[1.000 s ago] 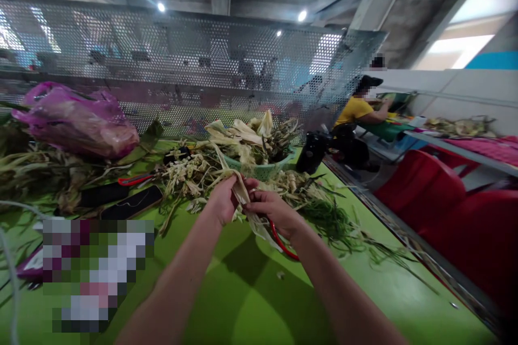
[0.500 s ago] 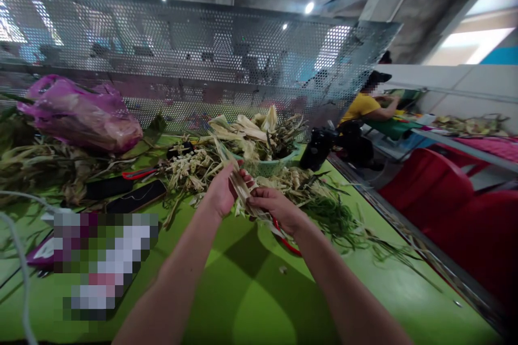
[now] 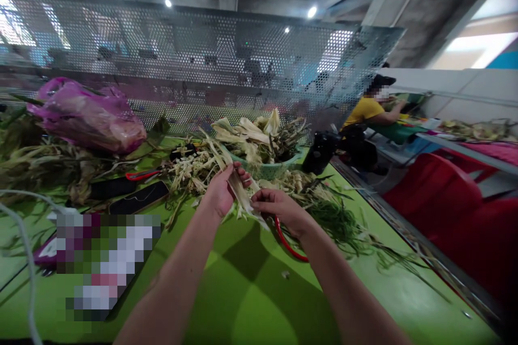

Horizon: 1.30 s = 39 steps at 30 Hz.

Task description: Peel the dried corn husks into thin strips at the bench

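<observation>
Over the table's middle, my left hand (image 3: 222, 190) grips a long strip of dry, pale corn husk (image 3: 239, 192) between thumb and fingers, its upper end pointing away and to the left. My right hand (image 3: 279, 207) is closed with fingertips pinched on the husk's lower end. Under the right wrist, a red curved handle (image 3: 288, 245) lies on the table; the rest of that tool is hidden. Just beyond both hands stands a green basket (image 3: 270, 171) heaped with dried husks (image 3: 253, 132). Loose pale scraps (image 3: 194, 175) lie to its left, and green shredded strands (image 3: 334, 221) to the right.
At left are a pink plastic bag (image 3: 87, 113), a dark phone (image 3: 138, 198), a red-handled tool (image 3: 142, 175) and a white cable (image 3: 25, 259). A black bottle (image 3: 319, 152) stands by the table's right edge. Beyond are red chairs (image 3: 435, 186) and a seated person (image 3: 362, 110).
My right hand has drawn slightly away from the left, and a husk strip now shows between them. More of the red handle is visible. The whole view has shifted a little.
</observation>
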Motion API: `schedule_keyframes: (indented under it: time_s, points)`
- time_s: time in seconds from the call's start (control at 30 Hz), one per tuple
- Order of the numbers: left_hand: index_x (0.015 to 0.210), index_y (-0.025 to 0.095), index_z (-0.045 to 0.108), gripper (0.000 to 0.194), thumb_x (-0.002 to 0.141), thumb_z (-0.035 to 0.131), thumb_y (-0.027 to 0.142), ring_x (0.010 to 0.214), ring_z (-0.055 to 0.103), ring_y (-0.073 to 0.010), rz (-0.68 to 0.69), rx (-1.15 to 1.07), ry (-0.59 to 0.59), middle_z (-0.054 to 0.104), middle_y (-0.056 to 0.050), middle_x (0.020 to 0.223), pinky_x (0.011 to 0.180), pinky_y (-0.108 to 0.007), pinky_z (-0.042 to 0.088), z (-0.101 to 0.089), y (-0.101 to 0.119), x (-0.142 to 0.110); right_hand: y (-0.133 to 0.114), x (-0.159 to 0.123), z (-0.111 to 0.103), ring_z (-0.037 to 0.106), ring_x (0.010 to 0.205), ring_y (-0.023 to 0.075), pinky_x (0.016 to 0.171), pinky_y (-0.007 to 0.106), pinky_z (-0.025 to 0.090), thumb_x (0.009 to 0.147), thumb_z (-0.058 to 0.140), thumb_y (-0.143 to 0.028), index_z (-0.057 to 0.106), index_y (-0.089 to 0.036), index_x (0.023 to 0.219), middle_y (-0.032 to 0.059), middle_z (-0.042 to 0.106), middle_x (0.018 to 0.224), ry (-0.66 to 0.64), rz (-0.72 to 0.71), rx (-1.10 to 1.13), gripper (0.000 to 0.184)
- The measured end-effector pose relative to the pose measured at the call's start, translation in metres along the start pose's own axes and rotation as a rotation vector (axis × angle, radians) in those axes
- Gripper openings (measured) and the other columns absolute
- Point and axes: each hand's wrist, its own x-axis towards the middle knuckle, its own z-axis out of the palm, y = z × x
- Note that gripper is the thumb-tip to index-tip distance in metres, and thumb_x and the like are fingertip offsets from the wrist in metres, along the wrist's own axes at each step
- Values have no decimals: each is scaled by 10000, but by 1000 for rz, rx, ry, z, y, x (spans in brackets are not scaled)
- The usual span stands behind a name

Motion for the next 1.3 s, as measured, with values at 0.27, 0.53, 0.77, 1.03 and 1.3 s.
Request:
schedule_keyframes:
  time_s: [0.27, 0.53, 0.77, 1.03, 1.3]
  points:
    - [906, 126, 598, 113, 857, 506, 167, 752, 671, -193, -44, 78, -28, 662, -72, 760, 734, -360, 546, 4, -7, -5, 6, 7, 0, 429, 486, 79, 480, 215, 279, 593, 756, -305, 595, -159, 711, -39, 563, 566, 103, -37, -5, 247]
    - [874, 111, 622, 126, 850, 502, 141, 820, 681, -208, -111, 122, -58, 704, -130, 866, 750, -328, 551, 12, -24, -9, 7, 10, 5, 491, 548, 121, 532, 246, 359, 597, 757, -334, 576, -177, 682, -18, 596, 618, 226, -137, 91, 254]
    - [846, 101, 653, 134, 838, 530, 154, 886, 668, -209, -97, 158, -100, 702, -144, 947, 817, -327, 532, 13, -26, -10, 7, 9, 1, 528, 635, 157, 604, 268, 405, 662, 720, -359, 601, -186, 781, 15, 622, 707, 348, -233, 20, 241]
    - [856, 108, 646, 132, 846, 515, 131, 898, 664, -198, -52, 113, -84, 698, -127, 939, 867, -337, 510, 9, -25, -8, 3, 4, 0, 467, 639, 160, 576, 255, 338, 786, 590, -465, 630, -192, 699, 3, 561, 660, 366, -320, -278, 290]
    - [847, 109, 627, 141, 859, 488, 125, 917, 664, -199, -65, 109, -63, 700, -135, 901, 881, -332, 502, 14, -25, -11, 13, 10, 2, 420, 551, 125, 509, 239, 290, 695, 666, -393, 644, -170, 696, -13, 550, 598, 278, -188, -317, 224]
